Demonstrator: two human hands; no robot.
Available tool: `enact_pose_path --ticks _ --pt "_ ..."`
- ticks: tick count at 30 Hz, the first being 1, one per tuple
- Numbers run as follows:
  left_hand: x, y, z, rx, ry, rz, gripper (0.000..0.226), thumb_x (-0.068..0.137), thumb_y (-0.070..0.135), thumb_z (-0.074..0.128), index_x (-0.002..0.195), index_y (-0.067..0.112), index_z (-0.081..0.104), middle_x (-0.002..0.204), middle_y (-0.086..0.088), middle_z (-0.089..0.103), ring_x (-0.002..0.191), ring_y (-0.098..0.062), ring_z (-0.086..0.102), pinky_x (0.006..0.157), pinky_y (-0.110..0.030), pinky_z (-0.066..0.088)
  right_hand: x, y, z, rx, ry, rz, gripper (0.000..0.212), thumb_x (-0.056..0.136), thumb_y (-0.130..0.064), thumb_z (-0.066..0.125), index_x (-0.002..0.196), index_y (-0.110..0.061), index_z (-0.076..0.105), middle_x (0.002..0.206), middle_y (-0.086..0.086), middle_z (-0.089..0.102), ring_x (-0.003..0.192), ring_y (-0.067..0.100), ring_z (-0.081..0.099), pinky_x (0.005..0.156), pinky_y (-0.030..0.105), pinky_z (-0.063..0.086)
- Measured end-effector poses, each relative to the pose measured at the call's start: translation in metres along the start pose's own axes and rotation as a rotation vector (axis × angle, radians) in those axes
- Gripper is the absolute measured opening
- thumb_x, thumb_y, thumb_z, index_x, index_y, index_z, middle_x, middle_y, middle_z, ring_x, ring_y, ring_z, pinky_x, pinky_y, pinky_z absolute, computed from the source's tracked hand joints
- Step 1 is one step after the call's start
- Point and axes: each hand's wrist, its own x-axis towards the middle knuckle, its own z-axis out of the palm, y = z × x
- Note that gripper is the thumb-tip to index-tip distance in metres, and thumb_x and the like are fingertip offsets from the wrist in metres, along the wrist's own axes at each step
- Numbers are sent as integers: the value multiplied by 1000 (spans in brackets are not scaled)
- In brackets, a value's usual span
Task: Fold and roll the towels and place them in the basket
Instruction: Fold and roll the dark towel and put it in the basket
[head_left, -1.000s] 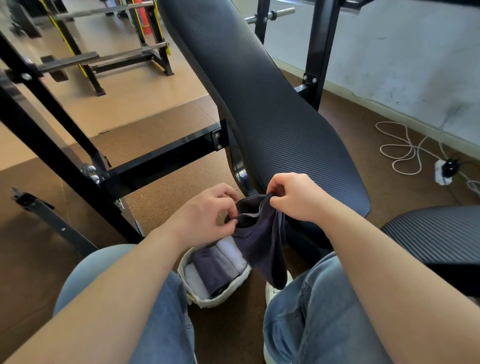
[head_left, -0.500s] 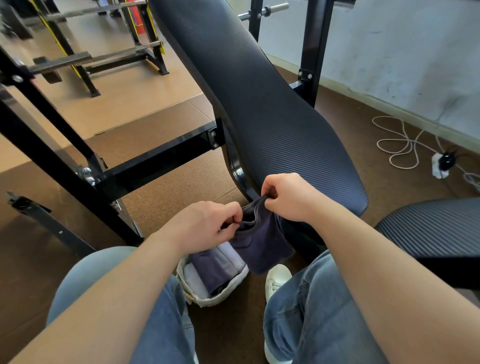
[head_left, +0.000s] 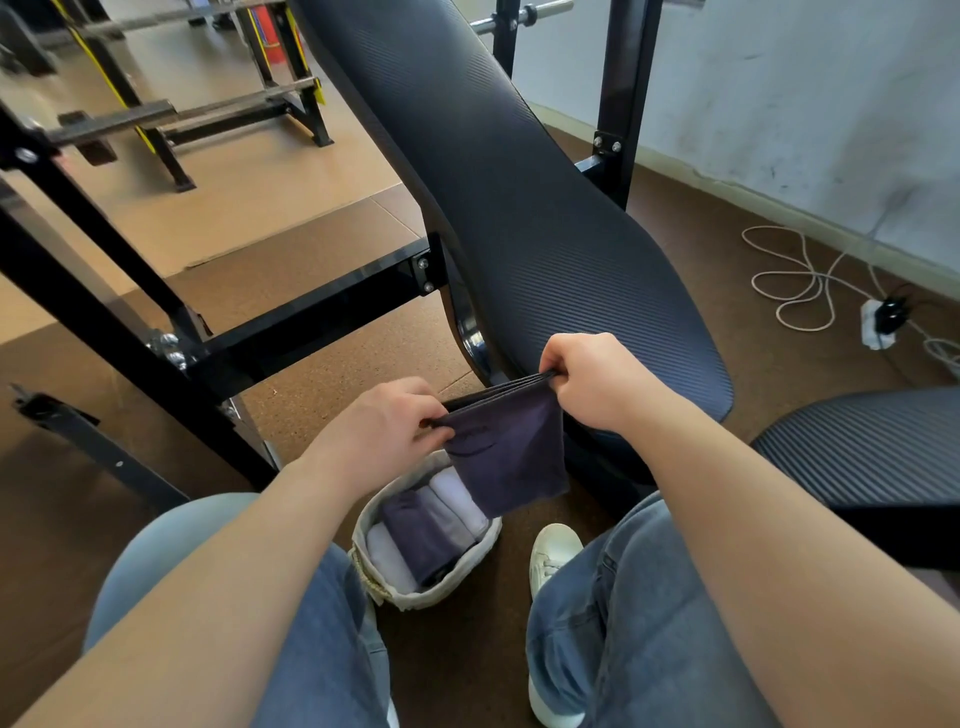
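A dark navy towel (head_left: 511, 449) hangs folded in several layers between my hands, its top edge pulled taut. My left hand (head_left: 382, 431) pinches the left top corner and my right hand (head_left: 589, 376) pinches the right top corner. Directly below, on the brown floor between my knees, sits a small white basket (head_left: 467, 569). It holds several rolled towels (head_left: 431, 530), white, grey and dark purple, packed side by side. The hanging towel covers the basket's far right part.
A black padded bench backrest (head_left: 519, 208) slopes up ahead, its lower end just behind my right hand. Its black steel frame (head_left: 311, 322) runs left. The bench seat (head_left: 872, 447) is at right. A white cable and power strip (head_left: 878, 322) lie by the wall.
My hands have drawn apart, stretching the bunched towel into a flat folded panel with a straight top edge. The towel now hangs squarer over the basket.
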Motion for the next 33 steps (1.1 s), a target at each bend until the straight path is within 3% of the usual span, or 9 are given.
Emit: enact_pose_path --ticks 3,8,12,16,19,22,25,29,33 --pt "1 1 -1 -74 90 -53 10 90 27 77 100 27 78 93 11 70 84 -6 64 79 -34 59 0 -1 0 -7 -13 20 26 92 -8 58 96 -33 59 106 2 64 91 22 58 72 29 45" --pt "3 -1 -7 -237 156 -266 44 92 26 74 133 28 58 100 11 65 86 -7 62 79 -21 48 -1 -5 -3 41 -20 40 22 96 -8 58 100 -30 59 105 -1 64 93 19 56 66 22 42" --pt "9 4 -7 -311 90 -393 10 101 29 56 106 27 64 96 7 67 83 -9 64 70 -23 49 1 -13 -3 265 -29 167 15 95 -16 54 102 -28 60 100 -1 70 87 19 69 74 35 62" --pt "12 14 -11 -737 26 -592 14 109 35 42 111 25 53 105 5 68 72 -15 76 52 -33 59 -1 -25 -5 634 -192 335 19 106 -19 40 124 -24 45 106 9 65 73 28 77 63 40 63" --pt "15 17 -10 -872 46 -694 15 109 33 45 117 24 53 111 -2 69 76 -19 78 66 -39 65 -2 -28 -4 751 -257 359 23 109 -19 42 131 -23 39 115 14 63 81 32 78 74 44 65" --pt "16 10 -9 -995 52 -782 33 99 13 66 128 16 54 113 -13 71 83 -24 78 82 -40 64 0 -19 -2 834 -254 360 45 97 -1 63 133 -17 42 114 18 68 94 30 77 88 44 63" --pt "16 2 -9 -1151 67 -850 57 88 -7 71 135 11 44 114 -17 69 93 -27 77 82 -39 63 2 -12 -3 938 -198 408 58 86 13 68 133 -12 46 102 18 70 89 25 73 80 37 62" --pt "12 6 -12 -947 94 -769 13 100 9 62 106 19 67 86 -9 68 65 -18 63 46 -21 41 4 -11 0 797 -94 410 31 91 -1 63 112 -22 56 88 10 64 77 21 56 56 31 44" --pt "11 5 -11 -770 112 -628 31 104 17 57 105 41 76 72 -1 63 57 -17 48 51 -26 41 3 -11 1 703 -54 322 28 95 -6 60 85 -27 76 91 1 66 81 20 56 57 29 48"
